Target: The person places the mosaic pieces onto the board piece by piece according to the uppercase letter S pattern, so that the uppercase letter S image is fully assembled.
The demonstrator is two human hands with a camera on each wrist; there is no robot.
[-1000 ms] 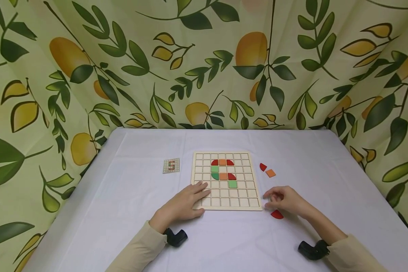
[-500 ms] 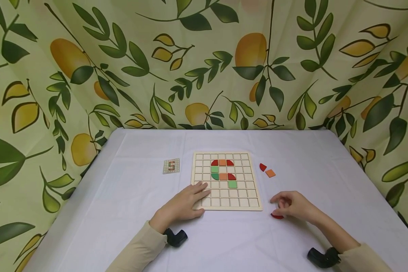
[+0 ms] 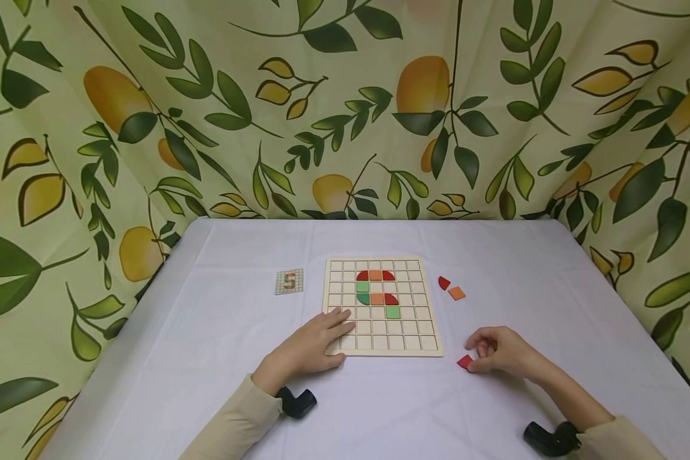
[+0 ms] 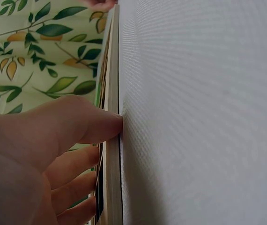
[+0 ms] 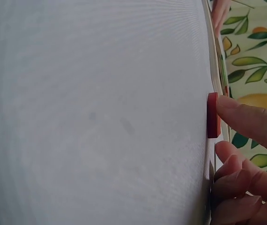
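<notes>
My left hand (image 3: pixel 309 345) rests on the near left corner of a wooden grid board (image 3: pixel 405 345), fingers spread over the squares. In the left wrist view its thumb (image 4: pixel 96 124) touches the board's edge. Red, orange and green tiles sit in the grid, among them a light green square (image 3: pixel 393 312). Right of the board, my right hand (image 3: pixel 503 351) touches a red quarter-circle tile (image 3: pixel 464 362) lying on the cloth. In the right wrist view the thumb (image 5: pixel 246 119) presses on this tile (image 5: pixel 212 115), while the other fingers stay apart from it, bent near the table.
A small pattern card (image 3: pixel 289 281) with a coloured figure lies left of the board. Another red quarter-circle tile (image 3: pixel 444 283) and an orange square tile (image 3: pixel 457 293) lie to the board's right. White cloth (image 3: pixel 236 255) covers the table; a printed curtain (image 3: pixel 345 128) hangs behind.
My right hand has moved right and slightly nearer, away from the board's edge, onto the near red tile. That tile now appears turned. The left hand stays put.
</notes>
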